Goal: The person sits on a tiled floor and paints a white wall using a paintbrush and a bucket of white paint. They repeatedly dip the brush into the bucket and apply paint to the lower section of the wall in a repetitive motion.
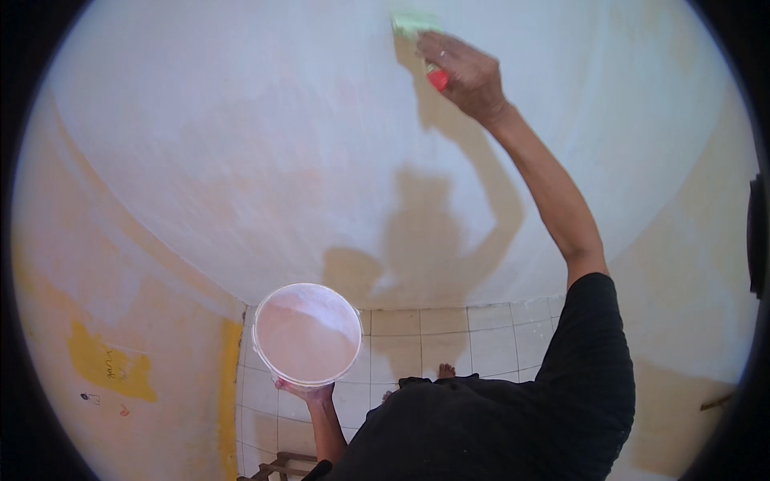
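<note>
My right hand (pixel 472 74) is raised high against the wall, its fingers closed round a paintbrush. The pale green head of the paintbrush (pixel 414 25) lies against the wall (pixel 305 120), and the red end of its handle pokes out below my fingers. Low on the left, my left hand (pixel 309 391) supports a round white bucket (pixel 322 381) from underneath, with its fingers partly hidden by it. Pale, pinkish-white paint fills part of the bucket. The wall is mostly whitish with faint peach patches.
A side wall (pixel 144 321) with yellow patches and small scribbles stands on the left. White floor tiles (pixel 489 329) run along the wall's foot. A wooden frame (pixel 281 463) is at the bottom left, and a dark object (pixel 755 236) at the far right.
</note>
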`<state>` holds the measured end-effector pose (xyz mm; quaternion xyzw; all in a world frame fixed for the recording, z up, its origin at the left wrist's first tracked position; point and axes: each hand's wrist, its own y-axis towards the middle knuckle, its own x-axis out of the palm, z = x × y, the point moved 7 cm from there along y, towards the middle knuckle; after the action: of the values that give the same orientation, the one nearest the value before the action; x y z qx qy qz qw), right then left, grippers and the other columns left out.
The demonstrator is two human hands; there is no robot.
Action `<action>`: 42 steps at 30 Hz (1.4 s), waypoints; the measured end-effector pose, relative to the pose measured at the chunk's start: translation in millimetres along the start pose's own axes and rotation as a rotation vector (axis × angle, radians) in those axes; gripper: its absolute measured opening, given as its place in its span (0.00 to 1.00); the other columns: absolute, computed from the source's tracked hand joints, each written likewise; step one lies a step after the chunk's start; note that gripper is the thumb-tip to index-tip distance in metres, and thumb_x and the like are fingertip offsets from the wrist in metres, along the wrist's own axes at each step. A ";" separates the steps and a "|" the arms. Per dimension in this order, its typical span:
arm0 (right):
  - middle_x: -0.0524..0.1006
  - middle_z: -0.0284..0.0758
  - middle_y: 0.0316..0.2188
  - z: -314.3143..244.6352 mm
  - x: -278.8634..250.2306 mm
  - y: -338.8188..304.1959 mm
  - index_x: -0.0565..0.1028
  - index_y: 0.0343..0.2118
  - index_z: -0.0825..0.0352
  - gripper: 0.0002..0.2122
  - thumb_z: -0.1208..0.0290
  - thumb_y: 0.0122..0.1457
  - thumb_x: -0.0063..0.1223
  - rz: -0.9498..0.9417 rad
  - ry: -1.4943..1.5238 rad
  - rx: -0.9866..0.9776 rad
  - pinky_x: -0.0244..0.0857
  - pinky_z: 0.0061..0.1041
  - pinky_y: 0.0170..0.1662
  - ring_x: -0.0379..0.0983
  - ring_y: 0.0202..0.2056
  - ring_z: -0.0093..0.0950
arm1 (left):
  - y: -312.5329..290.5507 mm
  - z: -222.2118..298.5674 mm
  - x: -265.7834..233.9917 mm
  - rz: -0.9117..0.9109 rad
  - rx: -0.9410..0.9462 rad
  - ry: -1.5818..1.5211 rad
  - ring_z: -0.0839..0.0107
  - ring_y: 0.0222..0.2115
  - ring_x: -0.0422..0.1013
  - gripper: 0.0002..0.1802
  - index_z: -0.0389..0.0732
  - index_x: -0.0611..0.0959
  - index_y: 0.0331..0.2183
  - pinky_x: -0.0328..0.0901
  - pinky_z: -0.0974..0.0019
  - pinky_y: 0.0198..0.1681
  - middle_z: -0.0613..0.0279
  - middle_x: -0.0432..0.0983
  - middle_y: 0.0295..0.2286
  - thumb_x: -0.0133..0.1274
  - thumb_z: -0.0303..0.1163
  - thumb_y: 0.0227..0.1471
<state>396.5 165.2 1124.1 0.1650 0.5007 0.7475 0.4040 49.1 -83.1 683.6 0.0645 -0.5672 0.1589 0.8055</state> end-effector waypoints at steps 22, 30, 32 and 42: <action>0.78 0.37 0.27 58.5 -30.9 82.7 0.75 0.31 0.60 0.03 0.74 0.55 0.50 0.063 -0.070 0.124 0.68 0.35 0.26 0.75 0.27 0.41 | 0.3 -10.1 1.9 -0.013 -0.077 -0.010 0.52 0.59 0.57 0.57 0.53 0.63 0.61 0.58 0.42 0.58 0.60 0.58 0.60 0.40 0.80 0.37; 0.77 0.42 0.43 -75.0 66.3 -160.0 0.74 0.44 0.67 0.14 0.72 0.54 0.55 -0.370 0.113 0.000 0.74 0.33 0.44 0.76 0.45 0.37 | -2.5 -9.0 -1.2 -0.022 -0.098 0.002 0.51 0.58 0.58 0.57 0.52 0.63 0.61 0.59 0.41 0.58 0.60 0.58 0.60 0.42 0.79 0.37; 0.76 0.41 0.43 -127.2 74.5 -231.8 0.72 0.42 0.67 0.14 0.73 0.52 0.56 -0.524 0.245 0.047 0.74 0.32 0.42 0.75 0.44 0.38 | 3.8 -15.7 -9.0 -0.031 -0.123 -0.018 0.51 0.58 0.58 0.57 0.52 0.63 0.61 0.59 0.41 0.58 0.60 0.58 0.60 0.43 0.79 0.37; 0.81 0.34 0.32 -170.9 -25.2 -112.6 0.78 0.34 0.68 0.05 0.78 0.54 0.60 -0.205 0.706 0.950 0.73 0.20 0.34 0.79 0.31 0.23 | -7.0 2.9 -27.7 -0.004 -0.116 -0.012 0.50 0.58 0.59 0.57 0.52 0.61 0.62 0.59 0.40 0.58 0.59 0.58 0.60 0.44 0.79 0.37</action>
<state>350.2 60.0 952.9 0.0202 0.8974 0.4086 0.1652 40.2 -95.5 659.2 0.0199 -0.5803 0.1236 0.8047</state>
